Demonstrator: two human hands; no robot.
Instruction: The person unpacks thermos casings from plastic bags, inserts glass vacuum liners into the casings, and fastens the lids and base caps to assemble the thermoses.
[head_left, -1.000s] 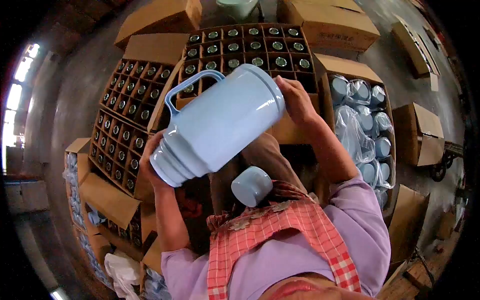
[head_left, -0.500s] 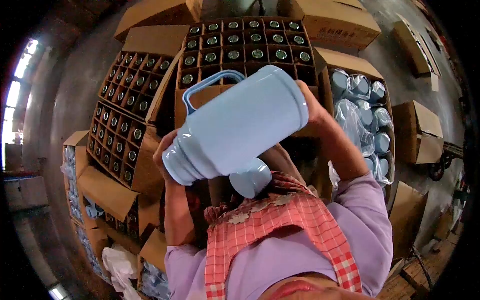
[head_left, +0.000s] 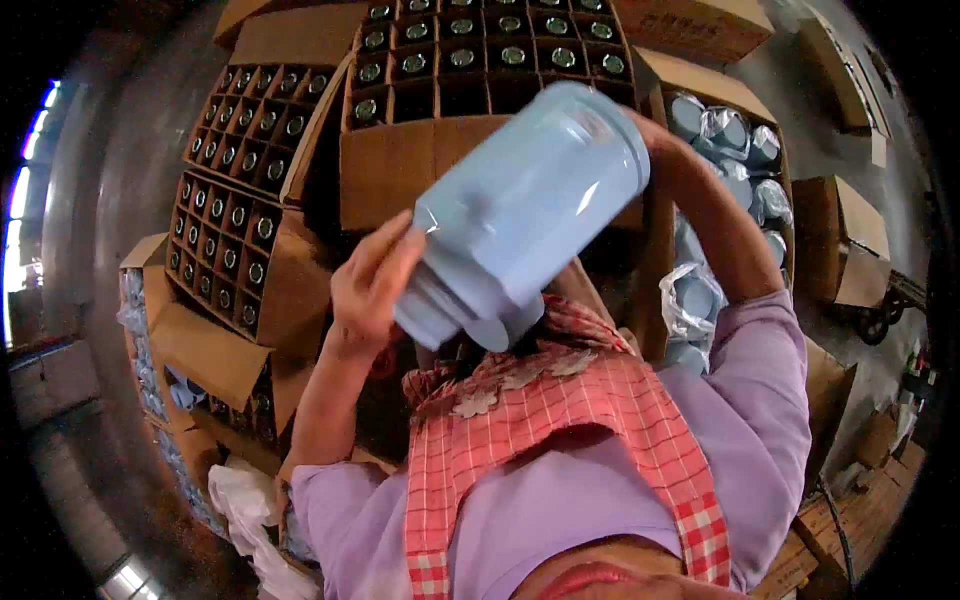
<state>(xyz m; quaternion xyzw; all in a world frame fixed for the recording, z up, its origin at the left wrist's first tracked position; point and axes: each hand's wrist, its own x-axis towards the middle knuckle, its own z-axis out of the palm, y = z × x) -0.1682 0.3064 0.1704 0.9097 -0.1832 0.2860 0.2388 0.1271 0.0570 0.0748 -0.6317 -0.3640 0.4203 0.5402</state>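
Head cam, only view we've got: we've got the jug (head_left: 530, 200) up in front of us, tilted over our lap, base high on the right and narrow end low on the left. Our left hand (head_left: 375, 280) grips it around the shoulder, fingers bent over the side. Our right hand (head_left: 645, 130) is up at the base, mostly hidden behind it, so we can't tell how its fingers sit.

Progress-wise, we'd call it midway through handling this one. It's in hand, not yet set down, and the cup (head_left: 522, 320) is off it, sitting by our apron (head_left: 560, 400) and partly behind the jug. Can't tell if those two touch. In the front box (head_left: 390, 165), the nearest row only shows one bottle top (head_left: 366, 108), at its left end, so we'd guess it's part used. More blue pieces, some bagged, wait in the right box (head_left: 710, 80).

Looks: pale blue, glossy with bright glints, straight body, stepped neck. There's a darker smudge mid-side, too blurry to name. No obvious damage that we can see.
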